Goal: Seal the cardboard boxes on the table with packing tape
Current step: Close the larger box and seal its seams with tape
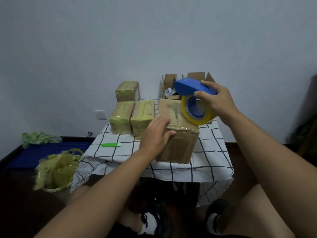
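**Fingers clamp the box while the tape roll runs along its lid**

Fingers point(164, 121) of my left hand point(155, 134) lie spread and mostly straight over the near top edge of the brown cardboard box point(178, 134), thumb hooked over the front lip, pressing down so the box cannot slide on the white cloth with black grid lines point(214, 152) as the tape pulls. My right hand point(217, 100) grips the blue plastic tape dispenser point(192, 86), fingers curled over its top and thumb beneath, tilting the yellowish roll of packing tape point(197, 112) so its rim meets the lid at about 2 o'clock from my left hand. I judge a strip is being laid along the centre seam; glossy tape already shows on the front edge.

At 10 o'clock from the box stand three tape-wrapped, greenish-yellow boxes point(132, 115), apparently finished. At 12 o'clock, open cardboard boxes point(169, 79) wait. A green utility knife point(110, 145) lies at 9 o'clock, within reach for cutting.
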A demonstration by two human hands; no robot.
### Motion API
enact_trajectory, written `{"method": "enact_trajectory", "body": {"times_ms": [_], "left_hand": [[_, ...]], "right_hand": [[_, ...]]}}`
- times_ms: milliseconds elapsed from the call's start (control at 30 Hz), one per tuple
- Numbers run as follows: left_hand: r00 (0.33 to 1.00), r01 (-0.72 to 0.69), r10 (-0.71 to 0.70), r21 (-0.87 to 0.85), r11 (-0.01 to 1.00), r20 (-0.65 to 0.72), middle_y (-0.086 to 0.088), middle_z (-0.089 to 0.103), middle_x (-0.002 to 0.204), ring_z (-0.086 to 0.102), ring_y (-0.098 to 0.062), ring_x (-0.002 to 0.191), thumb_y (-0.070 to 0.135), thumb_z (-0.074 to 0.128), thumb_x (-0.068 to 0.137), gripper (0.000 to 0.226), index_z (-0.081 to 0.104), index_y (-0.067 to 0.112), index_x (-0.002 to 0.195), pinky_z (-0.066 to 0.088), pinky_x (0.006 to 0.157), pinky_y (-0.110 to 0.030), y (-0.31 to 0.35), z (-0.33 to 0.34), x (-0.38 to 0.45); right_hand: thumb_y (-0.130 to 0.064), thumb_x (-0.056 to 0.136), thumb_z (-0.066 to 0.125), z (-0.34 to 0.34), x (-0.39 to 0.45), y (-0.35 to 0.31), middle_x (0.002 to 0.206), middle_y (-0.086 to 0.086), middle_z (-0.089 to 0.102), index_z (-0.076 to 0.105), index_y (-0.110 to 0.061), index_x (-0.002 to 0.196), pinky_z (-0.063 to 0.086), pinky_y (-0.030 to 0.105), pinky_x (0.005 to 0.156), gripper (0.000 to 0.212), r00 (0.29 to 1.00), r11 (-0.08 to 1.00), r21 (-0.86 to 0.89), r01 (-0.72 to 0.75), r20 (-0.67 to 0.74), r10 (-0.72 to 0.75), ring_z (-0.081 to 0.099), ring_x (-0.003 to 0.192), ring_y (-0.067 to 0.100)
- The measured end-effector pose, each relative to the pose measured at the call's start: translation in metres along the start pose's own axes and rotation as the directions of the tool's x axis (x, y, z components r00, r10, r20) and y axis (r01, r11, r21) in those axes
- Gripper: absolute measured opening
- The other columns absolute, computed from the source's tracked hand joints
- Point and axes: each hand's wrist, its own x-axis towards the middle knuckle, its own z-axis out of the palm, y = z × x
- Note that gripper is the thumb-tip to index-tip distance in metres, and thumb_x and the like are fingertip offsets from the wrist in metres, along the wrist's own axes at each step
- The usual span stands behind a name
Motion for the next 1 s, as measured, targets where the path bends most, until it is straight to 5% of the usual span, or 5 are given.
{"method": "enact_trajectory", "body": {"times_ms": [233, 433, 767, 1000], "left_hand": [[0.993, 0.117, -0.116, -0.273, 0.955, 0.021, -0.003, 0.043, 0.145, 0.041, -0.016, 0.131, 0.031, 0.063, 0.094, 0.026, 0.071, 0.021, 0.117, 0.041, 0.107, -0.037, -0.033, -0.011, -0.004], [0.994, 0.113, -0.112, -0.204, 0.972, 0.015, -0.006, 0.052, 0.128, 0.045, -0.009, 0.119, 0.026, 0.062, 0.095, 0.024, 0.072, 0.018, 0.116, 0.032, 0.096, -0.016, -0.037, -0.01, -0.003], [0.985, 0.103, -0.071, -0.2, 0.974, 0.157, 0.0, 0.042, 0.141, 0.041, -0.014, 0.131, 0.031, 0.064, 0.093, 0.034, 0.064, 0.027, 0.126, 0.039, 0.102, -0.031, -0.047, -0.018, -0.006], [0.992, 0.096, -0.078, -0.188, 0.977, 0.098, -0.001, 0.044, 0.145, 0.042, -0.015, 0.133, 0.028, 0.064, 0.094, 0.037, 0.061, 0.024, 0.131, 0.041, 0.104, -0.033, -0.04, -0.015, -0.012]], "right_hand": [[-0.033, 0.085, 0.075, 0.01, -0.002, -0.006, 0.118, -0.011, 0.056, 0.063, -0.026, 0.131, 0.047, 0.024, 0.088, 0.048, 1.0, 0.999, 0.035, 0.005, 0.003, -0.005, 0.057, 0.108, 0.012], [-0.032, 0.086, 0.075, 0.01, -0.003, -0.004, 0.11, -0.019, 0.054, 0.062, -0.025, 0.131, 0.047, 0.024, 0.088, 0.047, 1.0, 0.999, 0.037, 0.012, -0.002, -0.011, 0.058, 0.102, 0.009], [-0.032, 0.087, 0.074, 0.015, -0.004, -0.007, 0.117, -0.013, 0.055, 0.06, -0.025, 0.133, 0.046, 0.021, 0.085, 0.049, 0.999, 0.999, 0.022, 0.035, 0.011, -0.035, 0.056, 0.105, 0.011], [-0.031, 0.087, 0.074, 0.017, -0.004, -0.007, 0.118, -0.011, 0.056, 0.061, -0.024, 0.134, 0.047, 0.022, 0.084, 0.049, 0.999, 0.999, 0.023, 0.044, 0.005, -0.045, 0.057, 0.106, 0.011]]}}
